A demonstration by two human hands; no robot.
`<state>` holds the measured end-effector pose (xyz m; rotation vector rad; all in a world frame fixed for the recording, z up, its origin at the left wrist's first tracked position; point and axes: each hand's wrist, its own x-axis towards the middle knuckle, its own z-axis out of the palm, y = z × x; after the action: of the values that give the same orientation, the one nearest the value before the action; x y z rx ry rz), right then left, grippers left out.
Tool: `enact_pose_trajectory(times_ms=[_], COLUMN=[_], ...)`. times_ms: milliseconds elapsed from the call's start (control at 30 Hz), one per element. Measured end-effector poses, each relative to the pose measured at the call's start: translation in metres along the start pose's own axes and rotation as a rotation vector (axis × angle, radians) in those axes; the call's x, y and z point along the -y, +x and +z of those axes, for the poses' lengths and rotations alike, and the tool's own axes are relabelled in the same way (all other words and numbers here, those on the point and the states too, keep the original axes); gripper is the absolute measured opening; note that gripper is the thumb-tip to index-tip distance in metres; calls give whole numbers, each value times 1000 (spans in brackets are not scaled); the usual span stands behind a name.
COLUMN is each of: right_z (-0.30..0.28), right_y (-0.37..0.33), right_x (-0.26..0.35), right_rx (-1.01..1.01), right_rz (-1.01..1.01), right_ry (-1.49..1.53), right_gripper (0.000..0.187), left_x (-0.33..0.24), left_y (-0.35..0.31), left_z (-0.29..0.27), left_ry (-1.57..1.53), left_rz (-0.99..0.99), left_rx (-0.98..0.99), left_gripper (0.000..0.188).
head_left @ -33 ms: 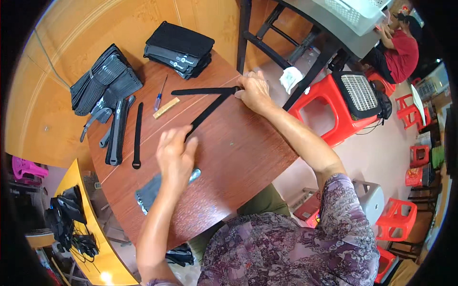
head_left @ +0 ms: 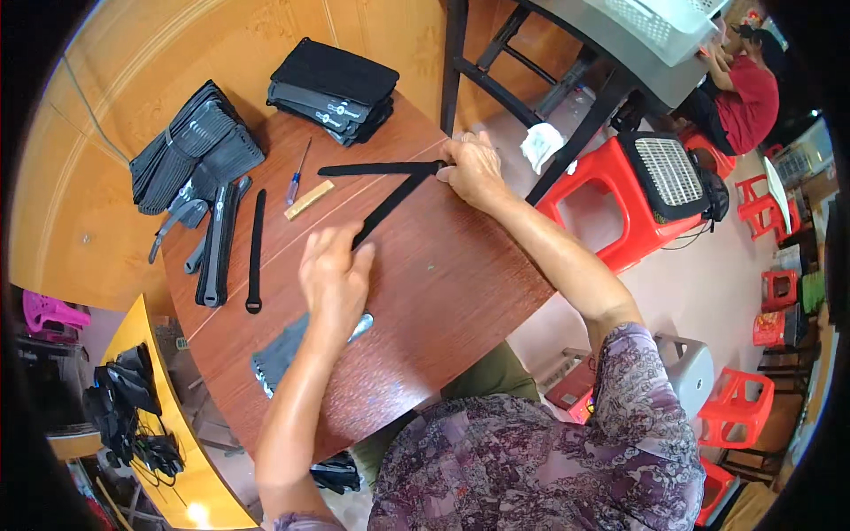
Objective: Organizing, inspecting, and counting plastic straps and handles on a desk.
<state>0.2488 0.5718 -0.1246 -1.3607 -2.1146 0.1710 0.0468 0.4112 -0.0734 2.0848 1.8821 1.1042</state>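
Note:
A black fabric strap [head_left: 390, 209] slants across the brown table between my hands. My left hand [head_left: 335, 276] is closed on its near end. My right hand [head_left: 475, 168] pinches its far end at the table's upper right edge. Another black strap length [head_left: 372, 169] runs left from that same pinch; whether it is part of the same strap I cannot tell. To the left lies a single black strap [head_left: 256, 248] with a slotted rounded end. A flat dark grey piece [head_left: 282, 348] lies partly under my left forearm, with a pale shiny piece [head_left: 362, 327] beside my wrist.
A screwdriver [head_left: 295, 184] and a small wooden block [head_left: 309, 201] lie beyond my left hand. Strap bundles [head_left: 197, 146] and a black-and-grey stack [head_left: 332, 88] fill the far side of the table [head_left: 443, 292]. Red stools [head_left: 611, 199] and a seated person are at right.
My left hand has shifted slightly right and away from me, still closed on the strap. My right hand stays in place.

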Motion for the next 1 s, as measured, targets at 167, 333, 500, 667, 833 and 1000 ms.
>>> enact_pose_trajectory(times_ms=[167, 333, 500, 667, 833, 1000], right_z=[-5, -10, -5, 6, -17, -32], right_y=[-9, -18, -20, -13, -9, -7], right_x=[3, -2, -1, -13, -1, 4], right_rx=[54, 123, 112, 80, 176, 281], right_rz=[62, 139, 223, 304, 508, 457], right_ry=[183, 451, 522, 634, 1050, 1290], right_gripper=[16, 14, 13, 11, 10, 13], left_x=[19, 7, 4, 4, -11, -11], left_y=[34, 56, 64, 75, 72, 82], left_z=[67, 90, 96, 96, 91, 82], left_ry=[75, 67, 43, 19, 122, 149], left_rz=[46, 25, -83, -32, 159, 179], left_rx=[-26, 53, 166, 169, 102, 82], left_gripper=[35, 33, 17, 18, 21, 21])
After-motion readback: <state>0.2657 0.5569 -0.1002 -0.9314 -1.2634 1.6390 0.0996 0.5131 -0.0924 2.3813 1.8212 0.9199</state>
